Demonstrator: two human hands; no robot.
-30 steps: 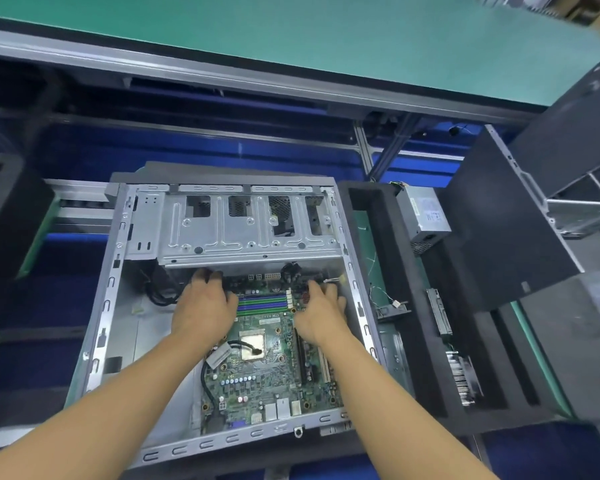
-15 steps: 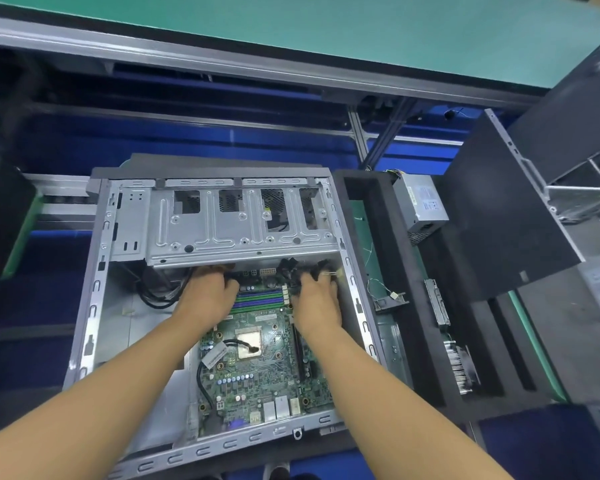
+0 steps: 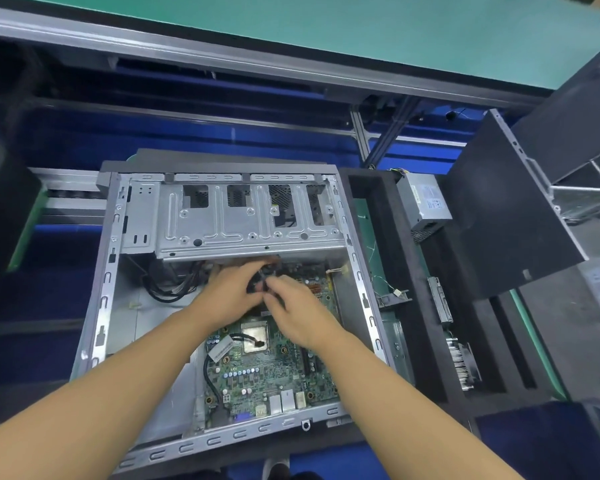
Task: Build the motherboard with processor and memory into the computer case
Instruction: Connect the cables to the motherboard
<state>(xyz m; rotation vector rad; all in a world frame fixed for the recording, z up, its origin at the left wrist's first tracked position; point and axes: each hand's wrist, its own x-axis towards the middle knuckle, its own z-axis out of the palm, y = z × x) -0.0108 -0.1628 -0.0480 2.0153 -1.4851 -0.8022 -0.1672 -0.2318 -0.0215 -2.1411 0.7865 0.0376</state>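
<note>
green circuit board fills the right half of the open computer case (image 3: 106, 292): the motherboard (image 3: 267, 379) lies flat on the case floor. its long axis runs from the near rail away toward the drive cage (image 3: 250, 220). the processor (image 3: 254, 336) sits bare and silver in its socket, just in front of both wrists. the memory slots cannot be seen, since the hands cover that strip of the board.

both hands meet over the far end of the board, right under the lip of the drive cage. the left hand (image 3: 227, 296) has its fingers curled round a black cable (image 3: 260, 285), and the right hand (image 3: 293, 315) pinches the same cable from the other side, so the 2 hands touch. the cable's end sits between their fingertips, pointing away from the person and slightly down.

the slack of the cable bundle (image 3: 167, 289) lies to the left on the case floor, so the left hand looks to be on the feeding side and the right on the plug end. whichever header it belongs to probably sits on the board's far edge, straight beyond the fingertips and half in the cage's shadow, so the right hand is the nearer one for the push.

a power supply (image 3: 425, 202) stands apart in the foam tray (image 3: 378, 237) to the right.
</note>
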